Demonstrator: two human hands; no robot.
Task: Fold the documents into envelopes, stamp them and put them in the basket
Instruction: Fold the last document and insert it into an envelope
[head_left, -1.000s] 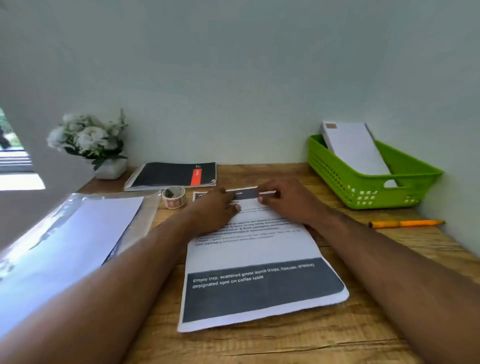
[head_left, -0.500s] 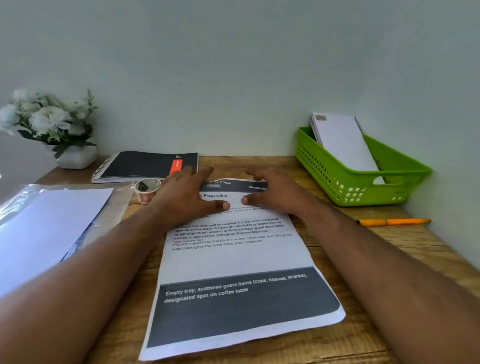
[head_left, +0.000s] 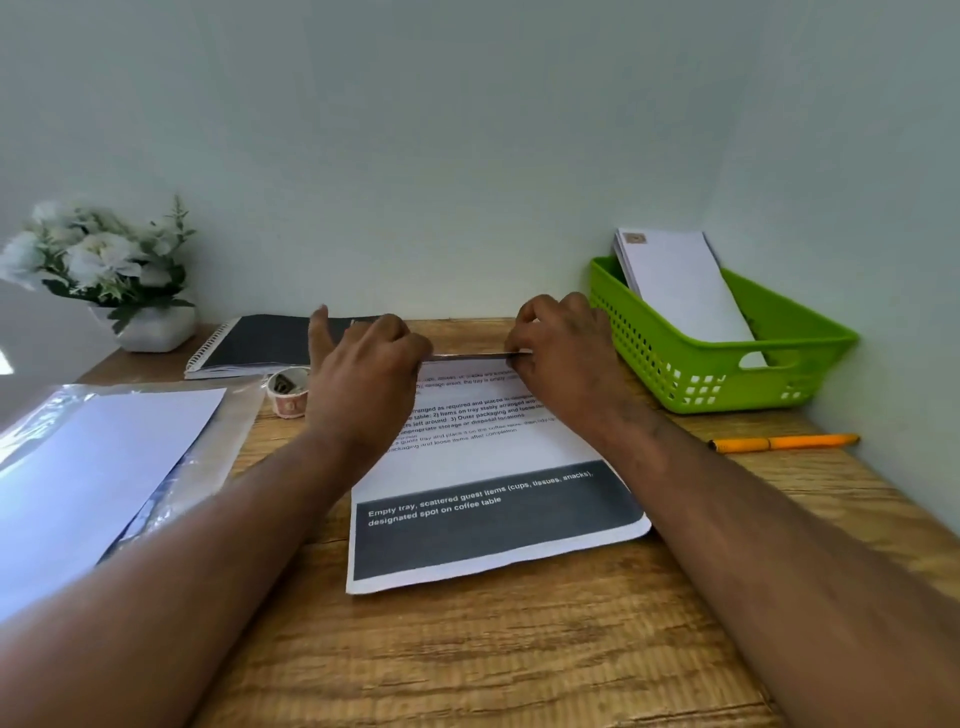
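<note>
Far to the left of the fingers sit a potted white flower (head_left: 104, 270), a clear plastic sleeve with a blank sheet (head_left: 98, 467) in it, and a spiral notebook (head_left: 260, 343). A small roll of stamps (head_left: 287, 391) lies just left of the left hand (head_left: 363, 379).

That hand's fingers (head_left: 402, 340) are curled round the far left corner of the printed document (head_left: 493, 478), pinching it, with one finger sticking up free. The right hand (head_left: 563, 358) pinches the far right corner the same way. Between them the far edge is lifted off the tabletop (head_left: 467, 649) and seen nearly edge-on, while the near end with the dark band lies flat toward the person.

The document looks like a single thin sheet: light, limp and easily creased, so it probably wants a hold at both far corners, as here, with the edges kept square as it is brought over for the fold.

Right of the right hand, the green basket (head_left: 779, 374) holds stamped envelopes (head_left: 680, 286) leaning on its back wall. An orange pen (head_left: 784, 442) lies nearer the person.
</note>
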